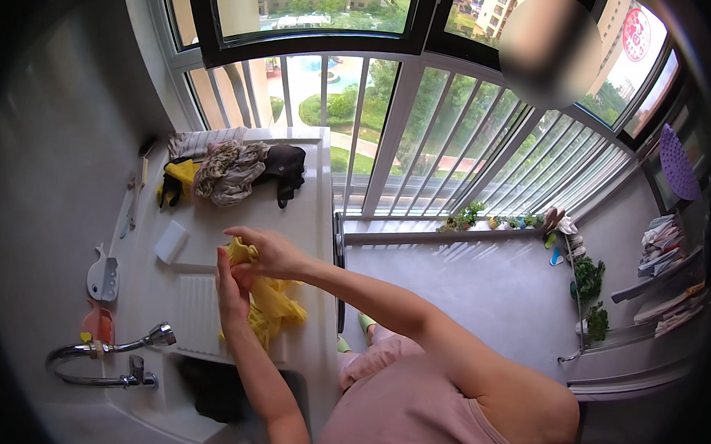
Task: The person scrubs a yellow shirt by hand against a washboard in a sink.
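Note:
A yellow cloth garment (273, 313) is bunched between my two hands above the ribbed washboard part (196, 310) of a white sink counter. My right hand (275, 255) grips its gathered upper end. My left hand (233, 297) presses against the same bunch from the other side, its fingers nearly straight. Loose folds hang below my hands onto the washboard and the counter. A white block (171, 242), perhaps a sponge or soap, lies a little beyond my hands. The dark item (205, 388) in the sink basin is partly hidden by my left forearm.
A chrome faucet (163, 335) curves over the basin's left. Crumpled clothes (233, 172) lie at the counter's far end. A whale-shaped holder (102, 275), a pink holder (98, 321) and a brush (140, 177) line the wall side. Barred windows (442, 142) and potted plants (469, 215) stand beyond.

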`<state>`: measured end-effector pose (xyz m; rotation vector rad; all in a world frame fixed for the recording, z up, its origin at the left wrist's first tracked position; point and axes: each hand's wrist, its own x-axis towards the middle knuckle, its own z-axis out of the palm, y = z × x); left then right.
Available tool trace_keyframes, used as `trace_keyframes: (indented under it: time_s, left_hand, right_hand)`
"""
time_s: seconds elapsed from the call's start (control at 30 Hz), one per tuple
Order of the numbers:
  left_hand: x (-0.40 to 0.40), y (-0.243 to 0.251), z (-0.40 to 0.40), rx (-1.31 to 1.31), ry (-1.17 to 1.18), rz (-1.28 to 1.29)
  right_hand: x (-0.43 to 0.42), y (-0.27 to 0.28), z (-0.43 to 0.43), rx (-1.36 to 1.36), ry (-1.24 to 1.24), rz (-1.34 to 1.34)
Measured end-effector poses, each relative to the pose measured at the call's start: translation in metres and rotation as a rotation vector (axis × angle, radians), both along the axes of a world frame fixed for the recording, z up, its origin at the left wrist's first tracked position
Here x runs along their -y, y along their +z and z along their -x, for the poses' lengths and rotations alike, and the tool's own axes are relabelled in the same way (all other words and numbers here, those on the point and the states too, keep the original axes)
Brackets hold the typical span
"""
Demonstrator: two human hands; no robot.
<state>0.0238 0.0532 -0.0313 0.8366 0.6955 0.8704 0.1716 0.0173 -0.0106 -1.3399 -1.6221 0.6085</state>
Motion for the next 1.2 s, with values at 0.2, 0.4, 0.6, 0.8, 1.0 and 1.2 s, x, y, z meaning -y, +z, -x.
trace_keyframes:
  time_s: [0.2, 0.4, 0.6, 0.8, 1.0, 1.2]
  left_hand:
    - [0.04, -0.021, -0.006, -0.841, 0.128, -0.887]
    - [0.035, -0.094, 0.066, -0.567, 0.154, -0.557]
    - [0.046, 0.011, 0.042, 0.372, 0.303, 0.06]
    - [0.01, -0.073, 0.022, 0.511, 0.134, 0.229]
    - [0.021, -0.077, 0.002, 0.422, 0.133, 0.345]
    - [0.02, -0.073, 0.014, 0.458, 0.123, 0.382]
  right_hand:
    - [0.007, 0.031, -0.016, -0.302, -0.187, 0.024]
    - [0.017, 0.067, -0.036, -0.798, 0.079, 0.105]
    - [-0.02, 0.016, -0.042, -0.898, -0.002, 0.084]
    - [0.07, -0.037, 0.123, 0.133, 0.028, -0.314]
    - [0.005, -0.037, 0.101, 0.162, -0.234, -0.098]
    - [0.04, -0.04, 0.119, 0.153, -0.11, -0.138]
